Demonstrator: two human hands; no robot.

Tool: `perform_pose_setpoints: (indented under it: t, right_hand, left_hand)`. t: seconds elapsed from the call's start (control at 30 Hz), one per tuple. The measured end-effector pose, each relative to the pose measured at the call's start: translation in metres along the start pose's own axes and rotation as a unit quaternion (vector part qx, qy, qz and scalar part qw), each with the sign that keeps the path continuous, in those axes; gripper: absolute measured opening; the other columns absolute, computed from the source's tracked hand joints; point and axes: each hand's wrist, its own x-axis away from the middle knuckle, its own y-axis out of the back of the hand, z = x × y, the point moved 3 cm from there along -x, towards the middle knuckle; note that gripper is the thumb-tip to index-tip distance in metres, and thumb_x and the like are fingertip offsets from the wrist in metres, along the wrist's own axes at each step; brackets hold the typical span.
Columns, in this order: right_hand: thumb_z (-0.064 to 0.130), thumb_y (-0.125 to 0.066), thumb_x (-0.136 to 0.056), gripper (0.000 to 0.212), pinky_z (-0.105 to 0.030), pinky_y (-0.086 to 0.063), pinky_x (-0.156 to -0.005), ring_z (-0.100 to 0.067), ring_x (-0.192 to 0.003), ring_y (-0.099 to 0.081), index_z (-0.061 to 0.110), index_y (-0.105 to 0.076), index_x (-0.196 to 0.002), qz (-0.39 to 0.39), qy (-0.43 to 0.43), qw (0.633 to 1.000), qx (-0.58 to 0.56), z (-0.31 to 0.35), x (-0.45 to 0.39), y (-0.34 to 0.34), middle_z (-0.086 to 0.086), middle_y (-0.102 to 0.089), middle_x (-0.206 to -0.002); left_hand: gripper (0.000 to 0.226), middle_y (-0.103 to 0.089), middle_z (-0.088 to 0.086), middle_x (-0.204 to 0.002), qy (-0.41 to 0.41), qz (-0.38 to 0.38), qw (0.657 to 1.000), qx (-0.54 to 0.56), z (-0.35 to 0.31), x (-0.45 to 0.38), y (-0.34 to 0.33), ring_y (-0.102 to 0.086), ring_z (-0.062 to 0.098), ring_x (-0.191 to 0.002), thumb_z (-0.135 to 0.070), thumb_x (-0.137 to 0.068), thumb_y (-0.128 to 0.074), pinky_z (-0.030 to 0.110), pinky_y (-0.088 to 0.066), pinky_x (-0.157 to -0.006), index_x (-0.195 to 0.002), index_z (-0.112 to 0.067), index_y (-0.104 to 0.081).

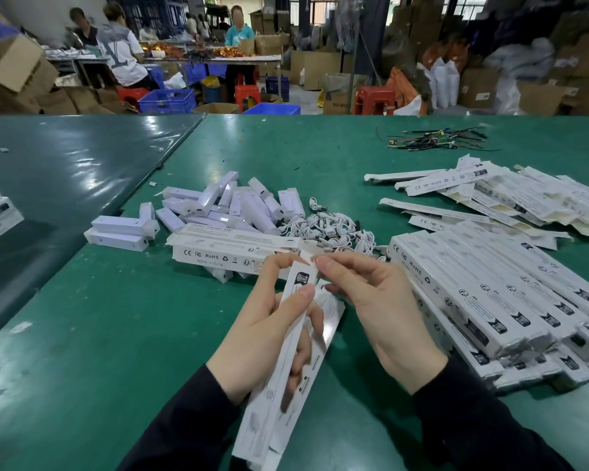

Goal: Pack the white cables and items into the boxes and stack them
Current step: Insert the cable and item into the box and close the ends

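Box (295, 338) upright over table (123, 334), left hand (269, 338) wrapped round body, right hand (378, 307) pinching top flap (309, 256). Closing step, likely. Next: tuck flap, add to stack (490, 294).

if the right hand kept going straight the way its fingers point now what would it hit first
The right hand points up-left at the end flap of the held box, which its fingertips already pinch. Beyond that, probably the left hand; depth is unclear.
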Motion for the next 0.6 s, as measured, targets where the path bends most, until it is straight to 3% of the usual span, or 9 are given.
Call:
perform_pose_setpoints:
  t: [0.1,0.27,0.33,0.47,0.6]
  right_hand:
    - [0.029,-0.074,-0.067,0.031,-0.015,-0.049,-0.072,-0.006,-0.083,-0.064,0.006,-0.079,-0.088,0.007,-0.001,1.0,0.018,0.0004,0.0008,-0.0016,-0.006,-0.07,-0.097]
    - [0.015,-0.072,-0.081,0.012,-0.02,-0.053,-0.076,-0.014,-0.086,-0.066,0.007,-0.079,-0.089,0.04,-0.068,0.997,0.003,-0.003,-0.0013,0.0014,-0.009,-0.076,-0.095]
    - [0.017,-0.075,-0.076,0.01,-0.021,-0.054,-0.076,-0.014,-0.083,-0.067,0.009,-0.079,-0.083,0.038,-0.092,0.995,-0.005,-0.0023,-0.0012,0.0022,-0.009,-0.076,-0.09]
    - [0.03,-0.083,-0.054,0.032,-0.021,-0.053,-0.073,-0.01,-0.078,-0.066,0.012,-0.076,-0.079,0.021,-0.103,0.994,0.008,0.0022,-0.0024,0.0052,-0.003,-0.074,-0.081]
    - [0.005,-0.075,-0.077,0.021,-0.021,-0.057,-0.067,-0.013,-0.072,-0.069,0.007,-0.067,-0.097,0.012,-0.148,0.985,-0.092,0.0022,-0.0039,0.005,-0.004,-0.074,-0.081]
  left_hand:
    - [0.017,-0.06,0.012,-0.077,0.008,0.005,1.0,-0.002,0.0033,-0.0006,-0.0008,-0.042,0.02,-0.034,-0.033,-0.094,-0.055,0.028,-0.044,-0.039,-0.107,-0.037,-0.045]
    - [0.021,-0.06,0.015,-0.078,0.012,0.003,1.0,-0.001,0.0048,0.0002,-0.0013,-0.041,0.02,-0.034,-0.034,-0.091,-0.055,0.028,-0.045,-0.039,-0.107,-0.038,-0.043]
    - [0.024,-0.06,0.016,-0.078,0.012,0.0,1.0,-0.009,0.0052,0.0007,-0.0015,-0.041,0.02,-0.035,-0.033,-0.091,-0.055,0.027,-0.044,-0.039,-0.111,-0.04,-0.042]
    - [0.022,-0.059,0.014,-0.074,0.012,0.003,1.0,-0.015,0.0031,0.0008,-0.0011,-0.042,0.019,-0.032,-0.03,-0.095,-0.057,0.025,-0.043,-0.037,-0.113,-0.034,-0.045]
    - [0.022,-0.056,0.014,-0.073,0.015,0.007,1.0,-0.01,0.0035,0.001,-0.0033,-0.041,0.019,-0.031,-0.029,-0.093,-0.058,0.025,-0.042,-0.036,-0.11,-0.03,-0.044]
